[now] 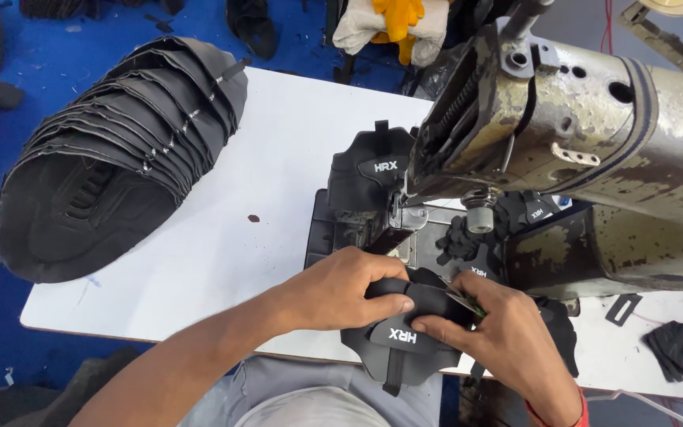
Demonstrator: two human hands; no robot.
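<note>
Both forearms come in low from the near edge of the desk [223, 237], angled toward each other so the two hands meet just in front of the sewing machine [579, 142]. The left hand [333, 289] lies palm down, knuckles up, its fingers curled over and pinching the top edge of a black shoe upper piece [401, 336]. The right hand [507, 332] faces it from the other side, thumb and forefinger closed tight on the same piece, and something thin with a touch of green shows at its fingertips, too small to make out. A red band sits at its wrist.

The piece is dark, padded fabric, folded or doubled where the hands grip it, with a white logo printed on the flap that hangs below the fingers over the desk's near edge. A narrow black strip runs down its middle.

Just beyond the hands, under the worn, paint-chipped machine head, more black pieces of the same kind [369, 178] rest around the needle area. Far out to the left of the left hand, a big fanned stack of black cut panels [112, 150] lies across the desk corner. Well past the right hand, a small black scrap bundle [677, 352] sits on the desk. A yellow and white glove [393, 28] hangs behind the machine.
</note>
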